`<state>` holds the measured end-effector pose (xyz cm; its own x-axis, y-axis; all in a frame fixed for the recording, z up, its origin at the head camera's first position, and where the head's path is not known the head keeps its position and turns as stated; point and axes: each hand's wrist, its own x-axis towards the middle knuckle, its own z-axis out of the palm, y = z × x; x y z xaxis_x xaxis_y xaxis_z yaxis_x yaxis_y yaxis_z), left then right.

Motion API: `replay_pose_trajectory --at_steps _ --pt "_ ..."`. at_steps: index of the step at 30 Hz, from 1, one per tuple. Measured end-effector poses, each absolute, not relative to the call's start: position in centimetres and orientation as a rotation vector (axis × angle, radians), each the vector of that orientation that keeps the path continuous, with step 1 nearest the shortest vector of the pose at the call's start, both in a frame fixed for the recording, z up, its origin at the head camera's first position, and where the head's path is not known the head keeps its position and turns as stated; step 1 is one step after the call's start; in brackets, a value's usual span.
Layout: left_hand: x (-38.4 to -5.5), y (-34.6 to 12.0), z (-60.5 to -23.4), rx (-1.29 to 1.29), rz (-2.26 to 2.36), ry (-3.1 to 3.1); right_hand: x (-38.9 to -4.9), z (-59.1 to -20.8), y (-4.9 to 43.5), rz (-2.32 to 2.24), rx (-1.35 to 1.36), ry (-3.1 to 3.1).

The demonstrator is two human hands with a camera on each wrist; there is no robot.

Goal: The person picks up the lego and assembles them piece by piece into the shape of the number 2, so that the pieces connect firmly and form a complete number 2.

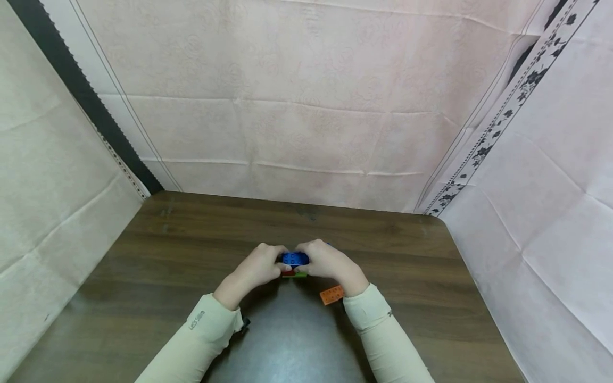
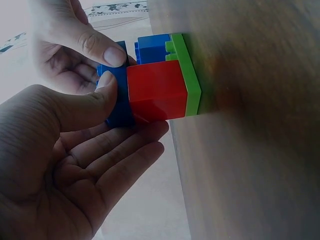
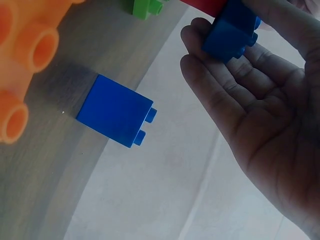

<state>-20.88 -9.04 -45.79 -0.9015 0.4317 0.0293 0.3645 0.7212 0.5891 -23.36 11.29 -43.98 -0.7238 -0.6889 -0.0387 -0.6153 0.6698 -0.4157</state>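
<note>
A blue brick point(image 1: 294, 259) is pinched at its two ends, by my left hand point(image 1: 255, 269) and my right hand point(image 1: 329, 260). It lies across the top of a red brick point(image 2: 156, 91), which stands on a thin green plate point(image 2: 193, 82) on the table. In the left wrist view both thumbs press the blue brick's side near its studs, and the left hand's other fingers reach along beneath. The right wrist view shows the right hand's fingers behind the blue brick's end. Green studs point(image 3: 156, 7) show beside the red brick.
A second blue brick point(image 3: 115, 111) stands apart on the wooden table point(image 1: 191, 239), beyond the right hand. An orange brick point(image 1: 331, 295) lies near the right wrist. Pale patterned cloth point(image 1: 306, 106) surrounds the table's back and sides.
</note>
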Motion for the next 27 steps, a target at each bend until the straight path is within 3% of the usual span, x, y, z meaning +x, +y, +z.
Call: replay_pose_trajectory --at_steps 27 --pt "-20.9 -9.1 -45.9 0.634 0.919 2.802 -23.5 -44.4 12.7 -0.672 -1.033 2.644"
